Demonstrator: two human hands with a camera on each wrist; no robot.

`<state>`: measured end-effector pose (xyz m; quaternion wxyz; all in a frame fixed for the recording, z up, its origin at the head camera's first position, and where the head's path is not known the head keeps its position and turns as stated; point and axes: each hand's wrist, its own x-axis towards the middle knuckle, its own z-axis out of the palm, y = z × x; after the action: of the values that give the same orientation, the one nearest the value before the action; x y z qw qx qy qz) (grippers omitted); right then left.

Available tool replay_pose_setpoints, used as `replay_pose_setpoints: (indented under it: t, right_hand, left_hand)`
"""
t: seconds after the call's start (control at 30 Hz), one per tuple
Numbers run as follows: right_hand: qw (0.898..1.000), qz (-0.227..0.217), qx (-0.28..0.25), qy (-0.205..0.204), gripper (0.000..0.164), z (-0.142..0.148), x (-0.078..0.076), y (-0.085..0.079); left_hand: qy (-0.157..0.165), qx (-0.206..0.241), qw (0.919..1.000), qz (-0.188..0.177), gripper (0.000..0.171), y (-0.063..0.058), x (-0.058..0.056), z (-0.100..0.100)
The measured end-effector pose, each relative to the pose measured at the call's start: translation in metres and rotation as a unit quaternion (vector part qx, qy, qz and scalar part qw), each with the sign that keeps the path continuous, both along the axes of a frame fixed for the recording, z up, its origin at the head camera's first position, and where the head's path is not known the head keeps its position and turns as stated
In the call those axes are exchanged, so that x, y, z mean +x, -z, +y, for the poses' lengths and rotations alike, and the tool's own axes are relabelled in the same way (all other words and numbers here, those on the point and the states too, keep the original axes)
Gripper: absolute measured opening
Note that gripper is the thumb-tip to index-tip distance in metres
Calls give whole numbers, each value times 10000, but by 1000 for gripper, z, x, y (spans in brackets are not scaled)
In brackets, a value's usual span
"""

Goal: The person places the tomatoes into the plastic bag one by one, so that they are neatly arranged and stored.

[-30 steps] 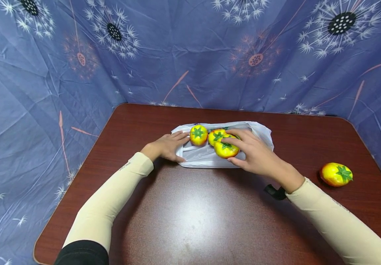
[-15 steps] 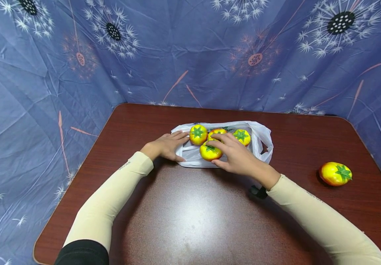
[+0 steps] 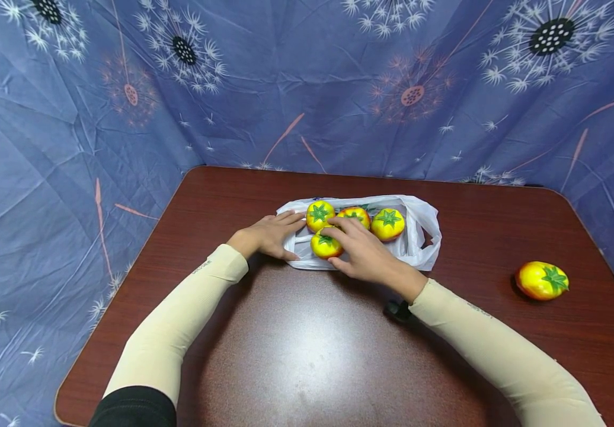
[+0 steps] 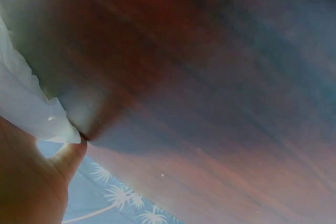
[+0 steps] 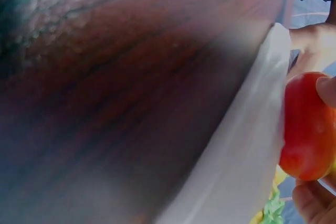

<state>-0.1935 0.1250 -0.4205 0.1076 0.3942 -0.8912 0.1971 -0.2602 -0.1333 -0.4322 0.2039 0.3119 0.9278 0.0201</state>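
Observation:
In the head view a white plastic bag (image 3: 421,216) lies on its side on the table, several yellow-and-red tomatoes with green star-shaped tops on it. My left hand (image 3: 272,236) rests at the bag's left end, fingers spread straight; the left wrist view shows its thumb (image 4: 71,158) against the bag's edge. With thumb and fingers my right hand (image 3: 363,249) grips a tomato (image 3: 325,244) at the bag's front left. This tomato's red underside (image 5: 307,129) shows in the right wrist view. Behind it sit a left tomato (image 3: 319,214), a partly hidden middle tomato (image 3: 359,214) and a right tomato (image 3: 388,224).
Apart from the bag, one more tomato (image 3: 541,280) lies on its side at the table's right. The brown wooden table (image 3: 232,201) has rounded corners. A blue cloth with dandelion prints (image 3: 285,89) hangs behind and beside it.
My right hand has moved left with the gripped tomato, from the bag's middle to its front left. The right tomato, hidden a second ago, now shows. My left hand has stayed in place.

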Motion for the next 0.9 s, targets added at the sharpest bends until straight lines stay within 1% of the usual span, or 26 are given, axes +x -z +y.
replay_pose_setpoints:
  t: [0.37,0.53,0.73,0.9]
  right_hand:
    - [9998,141,130,-15,54,0,-2,8]
    - [9995,152,276,23,54,-1,-2,9]
    - [9984,265,420,276,55,1,-2,5]
    - [9966,389,510,508,55,2,-2,6]
  left_hand:
    - [-37,84,9999,-100,98,-1,-1,-1]
    - [-30,96,9999,-110,97,0,-1,0]
    - [-7,114,9999,-88,98,-1,-1,0]
    - [6,148,9998,-102,97,-4,0,0]
